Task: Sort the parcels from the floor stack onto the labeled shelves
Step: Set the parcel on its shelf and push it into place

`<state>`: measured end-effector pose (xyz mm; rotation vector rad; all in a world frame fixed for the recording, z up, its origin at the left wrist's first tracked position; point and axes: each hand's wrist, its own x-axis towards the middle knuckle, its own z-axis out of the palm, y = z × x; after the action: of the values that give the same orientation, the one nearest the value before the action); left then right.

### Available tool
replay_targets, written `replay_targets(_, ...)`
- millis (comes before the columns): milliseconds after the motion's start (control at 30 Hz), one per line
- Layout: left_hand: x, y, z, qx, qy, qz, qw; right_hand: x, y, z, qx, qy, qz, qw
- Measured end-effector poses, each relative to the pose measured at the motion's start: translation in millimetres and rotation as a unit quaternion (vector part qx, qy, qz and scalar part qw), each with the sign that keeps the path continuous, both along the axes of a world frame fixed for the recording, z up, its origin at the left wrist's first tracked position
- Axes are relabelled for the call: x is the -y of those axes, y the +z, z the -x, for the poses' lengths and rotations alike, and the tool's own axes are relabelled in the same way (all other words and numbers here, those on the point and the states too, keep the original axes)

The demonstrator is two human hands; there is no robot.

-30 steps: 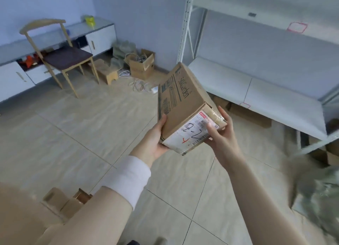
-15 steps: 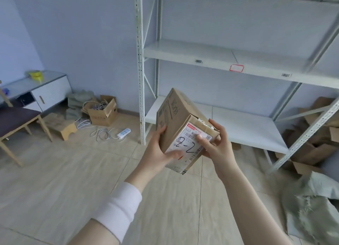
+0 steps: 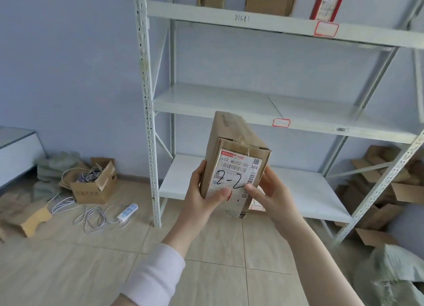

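Left hand point(image 3: 202, 194) and right hand point(image 3: 267, 195) both closed around cardboard parcel point(image 3: 231, 159), thumbs pressed on its shipping label point(image 3: 236, 175). Handwritten "2-2" faces camera. Parcel held upright at chest level, in air, just before metal rack. One second ago view showed floor and chair; now turned squarely to shelves. Middle shelf point(image 3: 229, 103) bare, red-bordered tag point(image 3: 281, 123) on its edge. Top shelf point(image 3: 252, 22) holds three parcels. Likely destination being matched next.

Open carton of cables point(image 3: 93, 183) on floor left of rack. White power strip point(image 3: 127, 212) lies just beside it. Grey sack point(image 3: 398, 274) at lower right.
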<state>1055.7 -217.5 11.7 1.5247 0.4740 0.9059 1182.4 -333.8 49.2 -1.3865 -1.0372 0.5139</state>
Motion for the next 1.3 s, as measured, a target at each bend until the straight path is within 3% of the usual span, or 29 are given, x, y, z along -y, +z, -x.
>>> replay_targets(433,-140.1,61.5,-80.2,0.018,-0.003,-0.044,0.999,-146.8,56.8,-94.6,0.052,0.046,-0.036,0.997)
replay_targets(900,-364.2,55.6,-112.6,-0.028,-0.035,-0.054,0.998,-358.3,56.7,-122.4,0.078,0.020,-0.034,0.996)
replay_targets(1300,-476.7,22.2,-175.1,-0.034,-0.040,-0.032,0.998,-472.7,22.0,-179.6,0.056,0.007,-0.011,0.998)
